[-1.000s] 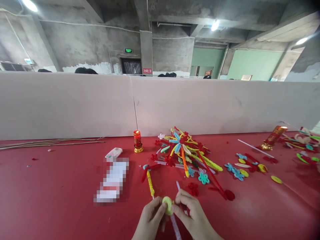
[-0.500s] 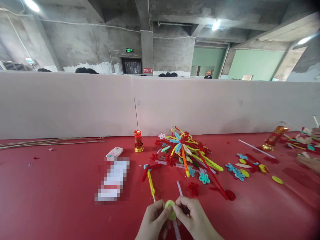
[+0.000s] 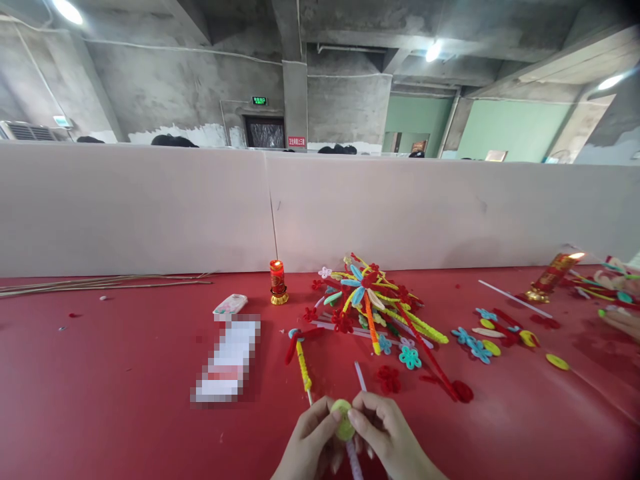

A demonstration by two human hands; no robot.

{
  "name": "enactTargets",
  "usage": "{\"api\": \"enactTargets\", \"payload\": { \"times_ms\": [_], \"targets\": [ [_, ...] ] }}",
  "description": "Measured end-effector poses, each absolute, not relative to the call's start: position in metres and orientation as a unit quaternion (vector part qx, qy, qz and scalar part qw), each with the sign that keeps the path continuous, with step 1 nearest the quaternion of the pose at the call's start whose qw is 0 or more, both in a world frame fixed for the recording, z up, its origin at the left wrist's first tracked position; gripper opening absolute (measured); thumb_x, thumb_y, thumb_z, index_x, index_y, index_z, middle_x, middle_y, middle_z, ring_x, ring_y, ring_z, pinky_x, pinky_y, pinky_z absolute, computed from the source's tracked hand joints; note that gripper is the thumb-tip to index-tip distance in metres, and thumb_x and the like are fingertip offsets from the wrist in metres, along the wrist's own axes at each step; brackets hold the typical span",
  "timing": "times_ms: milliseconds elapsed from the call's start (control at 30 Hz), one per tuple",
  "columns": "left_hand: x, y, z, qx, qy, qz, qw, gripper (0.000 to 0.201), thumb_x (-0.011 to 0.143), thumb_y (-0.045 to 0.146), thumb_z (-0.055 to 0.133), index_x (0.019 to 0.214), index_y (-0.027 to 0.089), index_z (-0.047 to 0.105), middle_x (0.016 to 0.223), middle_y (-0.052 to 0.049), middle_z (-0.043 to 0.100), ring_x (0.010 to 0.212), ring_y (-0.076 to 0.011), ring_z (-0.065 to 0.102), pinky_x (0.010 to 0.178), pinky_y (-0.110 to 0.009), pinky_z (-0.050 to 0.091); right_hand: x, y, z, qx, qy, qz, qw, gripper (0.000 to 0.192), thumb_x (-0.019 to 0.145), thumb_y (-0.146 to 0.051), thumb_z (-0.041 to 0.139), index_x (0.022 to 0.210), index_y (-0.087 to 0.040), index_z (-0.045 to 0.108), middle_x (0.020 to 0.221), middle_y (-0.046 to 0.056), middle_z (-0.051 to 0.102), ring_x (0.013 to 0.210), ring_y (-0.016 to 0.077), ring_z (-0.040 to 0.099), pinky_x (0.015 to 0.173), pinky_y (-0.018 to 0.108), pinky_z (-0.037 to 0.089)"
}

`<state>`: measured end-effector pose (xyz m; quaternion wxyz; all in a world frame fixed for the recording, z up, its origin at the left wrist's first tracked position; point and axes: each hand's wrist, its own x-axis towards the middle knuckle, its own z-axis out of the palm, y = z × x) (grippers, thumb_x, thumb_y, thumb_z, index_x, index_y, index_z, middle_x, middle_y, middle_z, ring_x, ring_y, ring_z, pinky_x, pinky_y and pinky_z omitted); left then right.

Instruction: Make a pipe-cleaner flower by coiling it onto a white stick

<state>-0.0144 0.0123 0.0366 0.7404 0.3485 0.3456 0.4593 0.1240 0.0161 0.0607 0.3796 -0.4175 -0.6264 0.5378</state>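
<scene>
Close to the table's front edge, my left hand (image 3: 311,437) and my right hand (image 3: 386,432) pinch a yellow-green fuzzy disc (image 3: 343,420) between them, thumbs on its face. It looks like a coiled pipe cleaner. Under it a pale purple fuzzy stem (image 3: 354,461) runs down toward me; whether it joins the disc is hidden. Just beyond my left hand lies a yellow-wrapped stick (image 3: 303,367) with red and blue pieces at its top. A pale purple stick (image 3: 360,377) pokes out past my right hand, near a red pipe-cleaner flower (image 3: 389,379).
A heap of pipe-cleaner flowers and stems (image 3: 370,300) lies ahead on the red table (image 3: 125,400). One lit candle (image 3: 277,280) stands left of it; another lit candle (image 3: 550,277) leans at right. Blue flowers (image 3: 473,343) and yellow discs lie nearby. A white partition (image 3: 150,207) closes the back.
The disc has turned slightly, so more of its face shows toward me. Both hands stay in nearly the same place. At far right, another person's hand has shifted a little.
</scene>
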Motion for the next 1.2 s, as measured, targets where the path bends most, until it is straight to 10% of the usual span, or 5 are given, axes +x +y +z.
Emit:
{"api": "enactTargets", "payload": {
  "times_ms": [1200],
  "targets": [
    [-0.016,0.01,0.047,0.258,0.345,0.398,0.81,0.031,0.05,0.035,0.075,0.048,0.015,0.052,0.041,0.006,0.045,0.036,-0.0044,0.036,0.038,-0.018,0.02,0.141,0.021,0.037,-0.391,-0.667,0.521,0.362,0.032,0.054,-0.048,0.076,0.071,-0.021,0.068,0.062,0.0,0.058,0.067,0.0175,0.053,0.061,0.025,0.042]
  ]
}}
